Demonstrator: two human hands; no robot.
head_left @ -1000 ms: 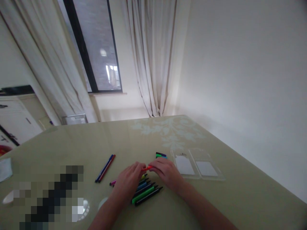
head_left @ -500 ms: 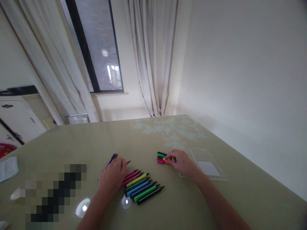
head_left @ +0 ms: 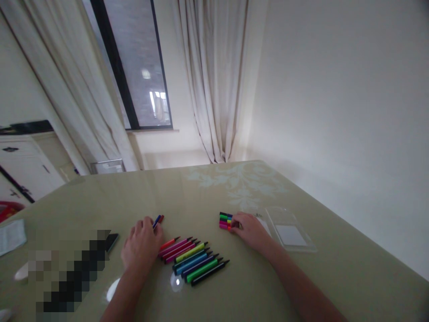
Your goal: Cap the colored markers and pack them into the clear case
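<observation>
Row of uncapped markers [head_left: 192, 264] on the tabletop [head_left: 261, 286], lower center of the frame, lying slantwise side by side with dark tips toward the upper right: orange-red, pinks, yellow, blues, navy, green and, lowest, black. At the row's left end, left hand [head_left: 140, 243], palm down over two dark pens [head_left: 156, 222], one blue and one dark red, mostly hidden; cannot tell whether gripping or only covering them. Up and right of the row, small block of colored caps [head_left: 223, 222], packed close together. At its right edge, right hand [head_left: 250, 228], thumb and fingertips bent in at a red cap [head_left: 229, 227]; cannot tell whether pinched or merely touched. Partly behind this hand, clear plastic case [head_left: 279, 217] with a white card [head_left: 291, 235]. At lower left, pixelated dark object [head_left: 112, 242]. Across the top, pale curtains [head_left: 214, 80], dark-framed window [head_left: 140, 67] and, at right, plain wall [head_left: 335, 112].
</observation>
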